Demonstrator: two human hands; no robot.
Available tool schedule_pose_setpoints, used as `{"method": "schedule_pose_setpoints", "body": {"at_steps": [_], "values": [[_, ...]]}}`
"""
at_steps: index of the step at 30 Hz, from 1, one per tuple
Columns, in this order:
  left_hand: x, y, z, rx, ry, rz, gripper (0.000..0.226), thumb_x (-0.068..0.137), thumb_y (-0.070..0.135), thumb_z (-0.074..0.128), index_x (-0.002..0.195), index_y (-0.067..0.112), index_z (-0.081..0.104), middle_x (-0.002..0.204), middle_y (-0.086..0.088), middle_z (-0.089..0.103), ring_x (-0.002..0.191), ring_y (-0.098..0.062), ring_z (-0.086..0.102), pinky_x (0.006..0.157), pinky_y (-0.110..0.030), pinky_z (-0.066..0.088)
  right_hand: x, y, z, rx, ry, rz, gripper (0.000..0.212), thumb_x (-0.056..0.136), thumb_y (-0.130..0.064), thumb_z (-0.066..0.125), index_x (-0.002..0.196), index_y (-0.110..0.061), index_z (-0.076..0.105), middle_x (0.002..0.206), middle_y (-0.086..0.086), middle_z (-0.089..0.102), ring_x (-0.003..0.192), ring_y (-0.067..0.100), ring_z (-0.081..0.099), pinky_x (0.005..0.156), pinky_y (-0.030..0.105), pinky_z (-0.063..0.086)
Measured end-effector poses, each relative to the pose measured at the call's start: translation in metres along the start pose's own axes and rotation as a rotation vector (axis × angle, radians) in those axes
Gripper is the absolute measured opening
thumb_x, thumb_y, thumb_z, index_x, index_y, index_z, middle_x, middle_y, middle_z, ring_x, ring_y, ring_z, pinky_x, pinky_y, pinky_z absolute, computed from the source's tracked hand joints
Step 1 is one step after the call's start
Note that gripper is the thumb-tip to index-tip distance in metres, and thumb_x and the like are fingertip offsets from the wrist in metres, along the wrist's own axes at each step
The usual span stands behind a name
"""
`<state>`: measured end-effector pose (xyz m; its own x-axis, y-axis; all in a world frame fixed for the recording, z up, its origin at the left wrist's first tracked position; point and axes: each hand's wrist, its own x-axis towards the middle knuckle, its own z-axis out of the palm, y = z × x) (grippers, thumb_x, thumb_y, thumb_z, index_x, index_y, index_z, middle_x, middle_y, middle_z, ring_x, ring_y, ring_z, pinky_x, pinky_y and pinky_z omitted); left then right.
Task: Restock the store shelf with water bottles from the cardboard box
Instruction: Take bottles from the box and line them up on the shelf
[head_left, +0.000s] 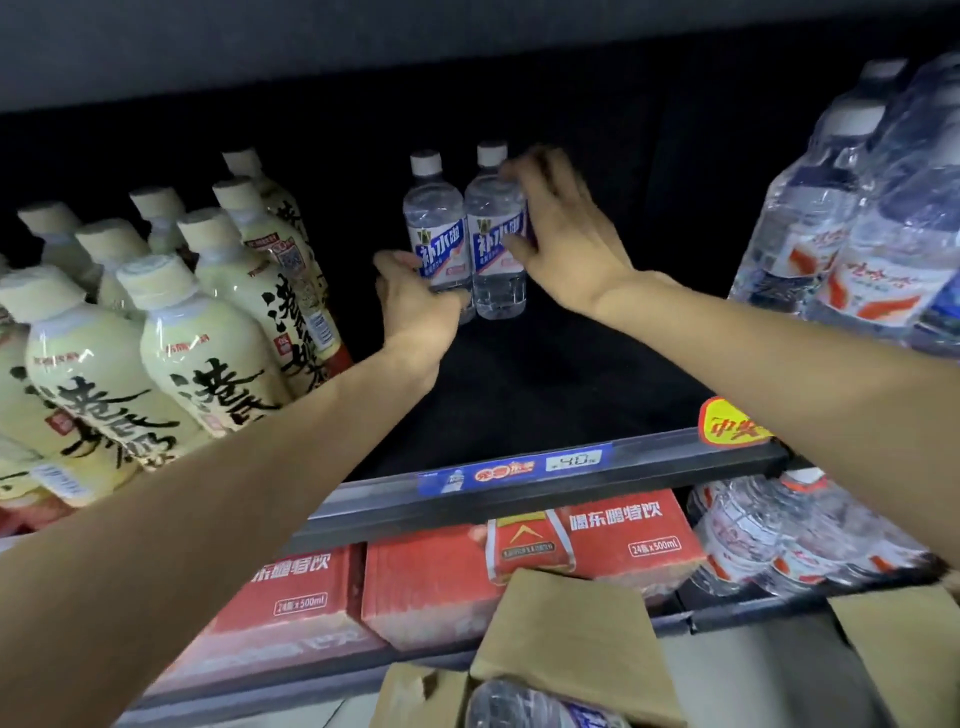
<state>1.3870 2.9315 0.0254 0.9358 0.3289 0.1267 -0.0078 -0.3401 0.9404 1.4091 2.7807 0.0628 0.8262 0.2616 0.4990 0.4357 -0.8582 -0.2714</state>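
Observation:
Two clear water bottles with white caps and blue-white labels stand side by side deep on the dark shelf (519, 374). My left hand (415, 306) is wrapped around the lower part of the left water bottle (434, 228). My right hand (561, 228) rests against the right side of the right water bottle (493, 234), fingers spread around it. At the bottom of the view the open cardboard box (566, 639) shows one more water bottle (530, 709) inside.
Several pale yellow drink bottles (208, 332) fill the shelf's left side. Shrink-wrapped packs of large water bottles (852, 218) stand at the right. The shelf's front rail carries a blue price tag (511, 470). Red drink cartons (524, 566) sit on the shelf below.

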Motion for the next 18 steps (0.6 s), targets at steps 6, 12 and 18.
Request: {"method": "schedule_pose_setpoints", "body": {"at_steps": [6, 12, 18], "values": [[-0.116, -0.013, -0.046, 0.164, -0.561, 0.490, 0.009, 0.088, 0.020, 0.063, 0.097, 0.019, 0.061, 0.086, 0.008, 0.064, 0.077, -0.005, 0.062, 0.071, -0.017, 0.051, -0.123, -0.027, -0.034, 0.233, -0.131, -0.112, 0.016, 0.089, -0.043, 0.049, 0.083, -0.027, 0.052, 0.060, -0.009, 0.056, 0.054, 0.010, 0.053, 0.056, 0.034, 0.049], [-0.223, -0.119, -0.055, 0.894, -1.202, 0.522, 0.043, 0.096, 0.038, 0.049, 0.138, 0.034, 0.044, 0.139, 0.010, 0.048, 0.128, -0.010, 0.046, 0.105, -0.025, 0.038, -0.289, -0.037, 0.017, 0.088, -1.006, -0.192, 0.034, 0.097, -0.045, 0.038, 0.112, -0.021, 0.057, 0.109, 0.005, 0.061, 0.103, 0.027, 0.055, 0.087, 0.035, 0.042], [-0.237, -0.165, -0.027, 1.214, -1.220, 0.657, 0.078, 0.081, 0.053, 0.061, 0.145, 0.020, 0.029, 0.150, -0.002, 0.025, 0.139, -0.023, 0.025, 0.108, -0.038, 0.037, -0.328, -0.025, 0.065, -0.082, -1.072, -0.352, 0.025, 0.091, -0.025, 0.047, 0.070, -0.015, 0.039, 0.066, 0.009, 0.044, 0.075, 0.033, 0.061, 0.050, 0.032, 0.029]]}}
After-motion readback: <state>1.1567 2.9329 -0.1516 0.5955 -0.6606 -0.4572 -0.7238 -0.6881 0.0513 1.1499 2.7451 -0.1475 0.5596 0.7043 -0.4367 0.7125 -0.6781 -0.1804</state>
